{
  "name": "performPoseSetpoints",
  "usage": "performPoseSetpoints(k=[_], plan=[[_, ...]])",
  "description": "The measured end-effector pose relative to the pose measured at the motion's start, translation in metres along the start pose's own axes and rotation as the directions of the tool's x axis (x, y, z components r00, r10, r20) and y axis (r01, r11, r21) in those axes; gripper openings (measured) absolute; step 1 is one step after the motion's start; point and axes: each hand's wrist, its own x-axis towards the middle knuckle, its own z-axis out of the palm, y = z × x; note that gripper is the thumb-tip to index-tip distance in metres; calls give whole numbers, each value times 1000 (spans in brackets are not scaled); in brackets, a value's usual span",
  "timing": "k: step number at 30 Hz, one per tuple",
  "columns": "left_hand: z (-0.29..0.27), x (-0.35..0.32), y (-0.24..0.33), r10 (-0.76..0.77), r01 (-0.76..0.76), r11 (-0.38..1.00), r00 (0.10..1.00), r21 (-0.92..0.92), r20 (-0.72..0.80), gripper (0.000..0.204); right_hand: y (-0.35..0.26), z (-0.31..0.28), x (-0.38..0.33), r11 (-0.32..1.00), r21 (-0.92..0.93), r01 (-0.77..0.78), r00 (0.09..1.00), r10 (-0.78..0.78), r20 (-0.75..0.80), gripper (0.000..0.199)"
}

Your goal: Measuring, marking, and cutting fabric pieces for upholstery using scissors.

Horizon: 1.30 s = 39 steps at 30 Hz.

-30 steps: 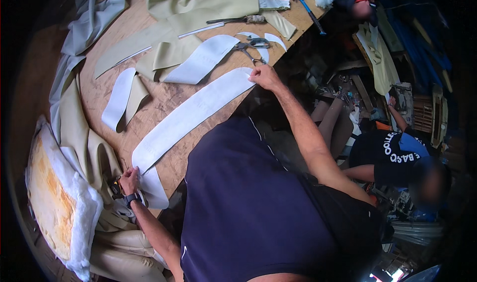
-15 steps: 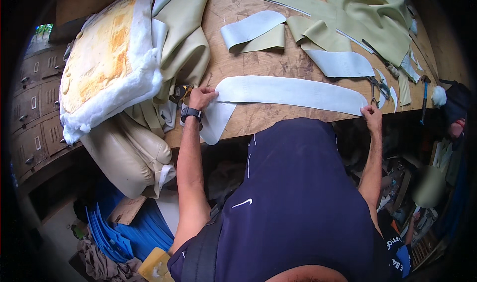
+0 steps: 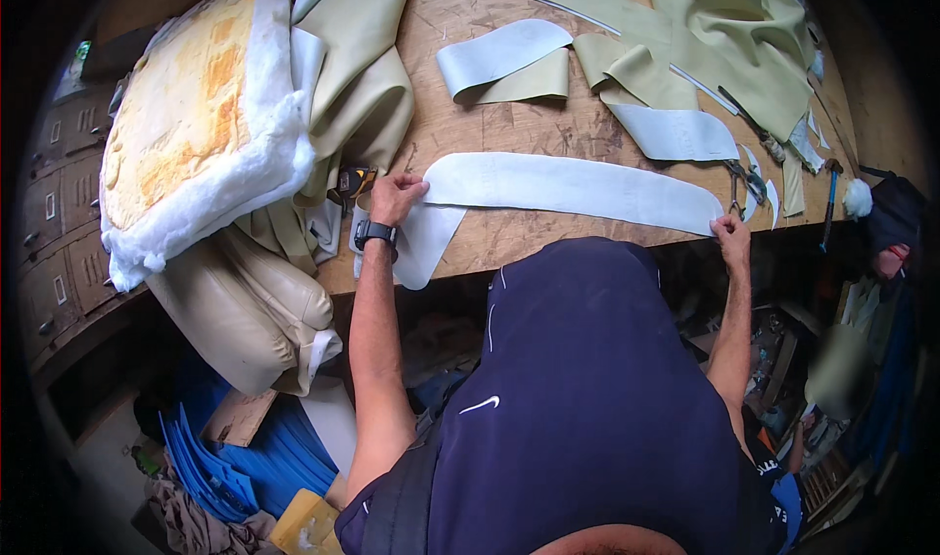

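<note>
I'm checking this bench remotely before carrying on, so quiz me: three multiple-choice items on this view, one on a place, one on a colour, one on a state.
1. Where does the foam cushion lie?
A. at the left end of the wooden table
B. on the floor
C. at the table's right end

2. What colour is the long strip held between the left hand and the right hand?
A. dark blue
B. white
C. red

3. How does the long strip lie?
A. rolled up
B. crumpled in a heap
C. spread flat along the table's near edge

Answers: 1 A, it sits left of the left hand, on the table. 2 B, it shows pale white against the wood. 3 C, each hand holds one end and it lies stretched out.
</note>
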Motion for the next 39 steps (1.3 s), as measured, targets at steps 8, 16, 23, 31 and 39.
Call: performPoseSetpoints(k=[8, 16, 23, 31, 39], plan=[[14, 7, -1, 80, -81, 996, 997, 42, 5, 23, 1, -16, -10, 999, -43, 31, 998, -33, -52, 16], [18, -11, 6, 341, -176, 876, 885, 449, -318, 44, -16, 30, -18, 998, 2, 66, 968, -63, -243, 29], [221, -79, 199, 889, -914, 405, 397, 14, 227, 26, -33, 18, -30, 998, 54, 22, 961, -6, -277, 29], [391, -79, 242, 893, -981, 106, 21, -164, 450, 32, -47, 9, -39, 1000, 26, 4, 976, 1, -216, 28], [397, -77, 247, 847, -986, 144, 80, -82, 526, 39, -62, -59, 13, 786, -484, 385, 766, -564, -307, 34]])
